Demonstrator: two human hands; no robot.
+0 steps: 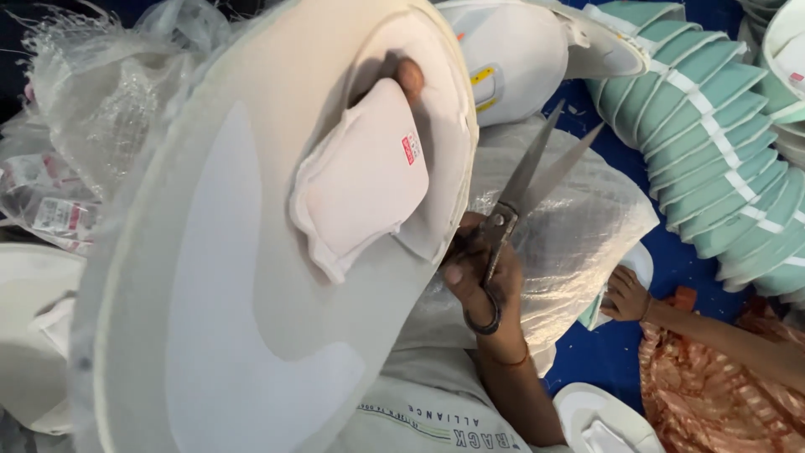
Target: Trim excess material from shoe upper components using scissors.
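Closest to the camera is the big pale foam piece [251,277] — it fills most of my view, tilted up on edge so its inner face looks at me. My left hand [408,77] is mostly hidden behind it; I only see a fingertip poking over the small padded insert [362,180] with the red tag, so it looks like the fingers are pinching the piece from behind to keep it steady, but how tight I can't really tell.

Just past its right edge, my right hand [480,277] is closed around the handles of the scissors [516,201], fingers through the loop, blades spread open and pointing up and away from the foam — held right beside the rim, not touching it as far as I can see.

Under that hand is a woven plastic sack [579,226] on my lap, probably there to catch scraps.

Further out, on the blue floor [604,352], a long nested stack of teal moulded pieces [713,159] curls along the right, plus a white moulded piece [520,59] at the top. Someone else's hand [625,295] rests on the floor lower right.
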